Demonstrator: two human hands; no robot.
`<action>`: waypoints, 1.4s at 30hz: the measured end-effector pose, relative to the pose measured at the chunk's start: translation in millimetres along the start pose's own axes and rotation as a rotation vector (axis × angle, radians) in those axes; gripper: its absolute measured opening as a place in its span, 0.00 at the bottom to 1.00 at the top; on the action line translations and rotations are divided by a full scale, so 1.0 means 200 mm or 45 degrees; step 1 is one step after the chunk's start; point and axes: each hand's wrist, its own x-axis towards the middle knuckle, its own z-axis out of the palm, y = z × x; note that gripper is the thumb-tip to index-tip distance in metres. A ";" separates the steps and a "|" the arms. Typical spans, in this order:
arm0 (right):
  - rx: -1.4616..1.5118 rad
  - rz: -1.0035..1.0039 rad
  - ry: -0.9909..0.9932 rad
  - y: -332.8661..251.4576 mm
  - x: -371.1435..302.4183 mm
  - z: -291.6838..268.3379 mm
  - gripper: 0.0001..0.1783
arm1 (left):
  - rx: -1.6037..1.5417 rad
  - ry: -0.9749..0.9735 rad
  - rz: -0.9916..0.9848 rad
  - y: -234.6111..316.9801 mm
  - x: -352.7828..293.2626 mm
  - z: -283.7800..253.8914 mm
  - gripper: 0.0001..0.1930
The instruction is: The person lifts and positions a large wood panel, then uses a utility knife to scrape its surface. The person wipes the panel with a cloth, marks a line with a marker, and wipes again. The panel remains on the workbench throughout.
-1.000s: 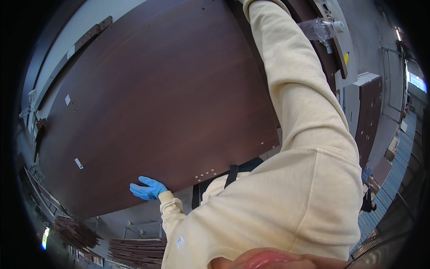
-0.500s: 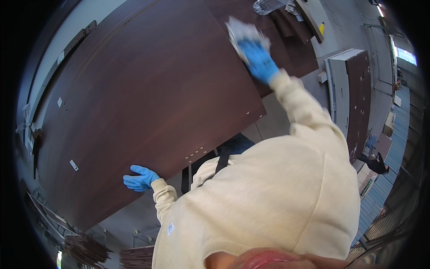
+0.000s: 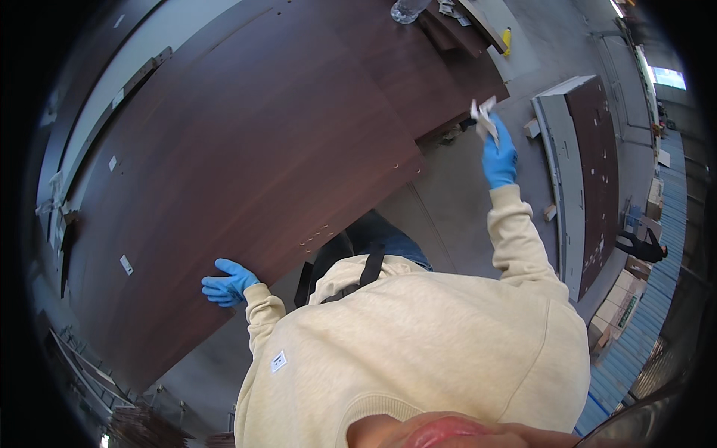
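Observation:
A large dark brown wooden panel (image 3: 284,134) lies flat in front of me, with several small pale-rimmed holes along its near edge. My left hand (image 3: 228,283), in a blue glove, rests on the panel near that edge with its fingers apart. To the right, beyond the panel's edge and over the floor, my right hand (image 3: 500,158) is raised in a blue glove. It grips a crumpled white cloth (image 3: 485,118), which sticks out past the fingers.
Further brown boards and a clear plastic bag (image 3: 408,10) lie at the far end. A stack of panels (image 3: 586,179) stands to the right across the floor. Another person (image 3: 642,246) is far off at the right. Thin brown strips (image 3: 138,427) are bundled at lower left.
My right hand has swung right with the cloth, off the boards and out over the floor. The left hand stays on the panel in nearly the same place.

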 end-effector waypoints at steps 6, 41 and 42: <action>-0.369 -1.000 -0.585 -0.45 -0.17 0.80 0.31 | -0.064 -0.003 -0.035 -0.01 -0.01 0.02 0.42; -0.743 -0.772 0.137 -1.52 0.71 2.60 0.20 | -0.142 0.310 0.114 -0.76 0.88 0.01 0.29; -0.786 -0.573 -0.342 -1.86 0.52 2.70 0.20 | -0.101 0.307 0.120 -0.87 0.99 0.03 0.30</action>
